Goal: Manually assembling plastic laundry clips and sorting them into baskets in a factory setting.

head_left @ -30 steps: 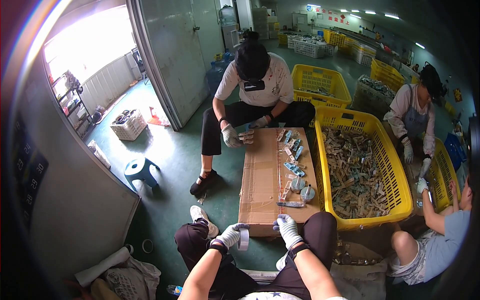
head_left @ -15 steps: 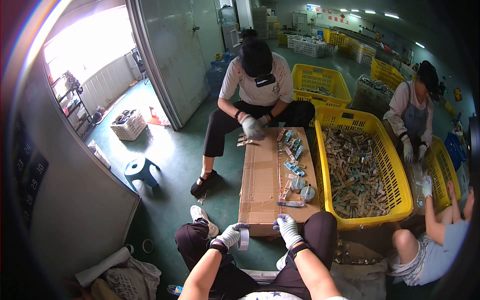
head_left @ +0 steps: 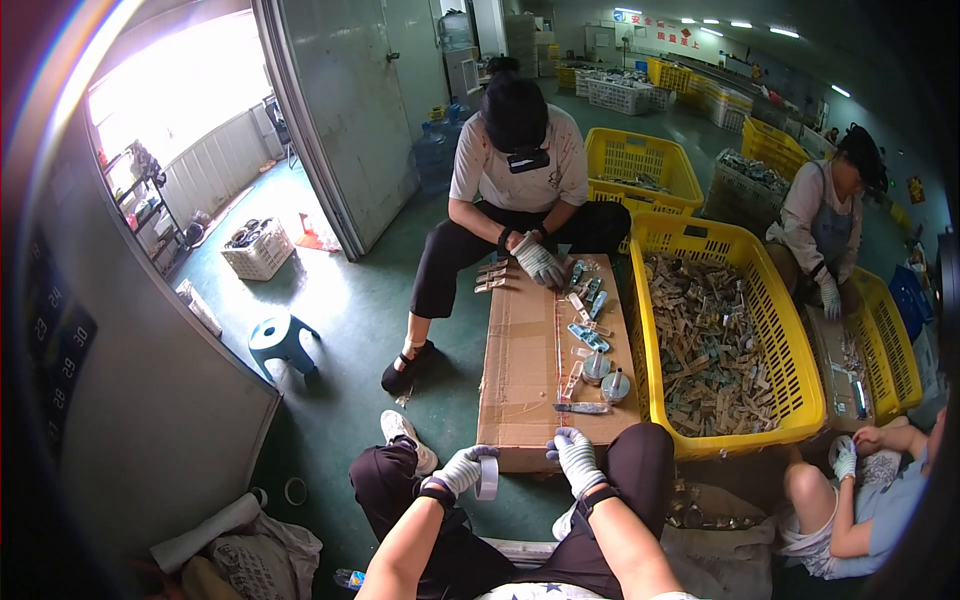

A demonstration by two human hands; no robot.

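My left hand (head_left: 461,468), in a striped work glove, is closed round a roll of white tape (head_left: 487,479) near the front left corner of a cardboard box (head_left: 518,375). At the box's near edge my gloved right hand (head_left: 576,459) has its fingers pinched together; what is between them, if anything, is too small to make out. Just beyond it lies a utility knife (head_left: 582,408). Two small round containers with upright stems (head_left: 615,387) stand behind the knife. Farther back are several blue and tan clip-like pieces (head_left: 588,337).
To the right, a big yellow crate (head_left: 800,385) holds many similar pieces. Across the box sits a co-worker (head_left: 520,165); two more people are at the right. A blue stool (head_left: 280,340) stands left, and sacks (head_left: 262,555) lie lower left.
Both my hands stay where they were. The co-worker opposite has moved their hands rightward over the pieces. At lower right, the seated person has drawn a gloved hand back toward their body.
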